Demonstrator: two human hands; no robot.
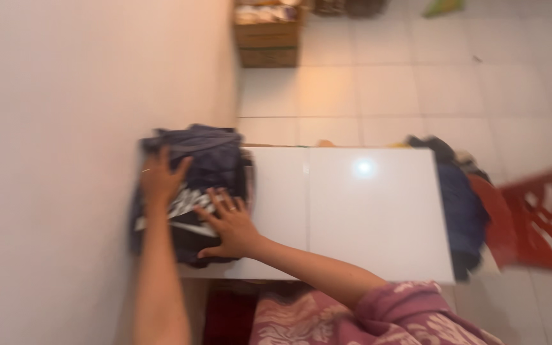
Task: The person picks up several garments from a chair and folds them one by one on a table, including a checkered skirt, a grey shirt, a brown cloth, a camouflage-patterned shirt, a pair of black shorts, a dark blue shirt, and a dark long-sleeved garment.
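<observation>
**Both hands flat on a stack of dark clothes at the table's left end**

A pale wall fills the whole left side of the view, and a floor of light tiles stretches across the top and right. Against them stands a glossy white table, its top catching one bright spot of light. The picture is blurred throughout, so fine detail is lost.

At the table's right end lies a heap of clothes, dark blue with some red, hanging over the edge. Just beyond it is a red plastic crate with open slats. At the top, near the wall, sits a cardboard box on the floor.

On the table's left end, hard against the wall, rests a pile of dark folded clothes, navy and black, with white stripes showing on the lower piece.

The left hand lies on the pile's wall side, fingers spread and pressed on the cloth, not closed around it. The right hand rests on the near, lower part of the pile, palm down, fingers open and fanned over the striped fabric; a ring shows on one finger. Neither hand grips anything. The right arm comes out of a pink patterned sleeve at the bottom edge.
</observation>
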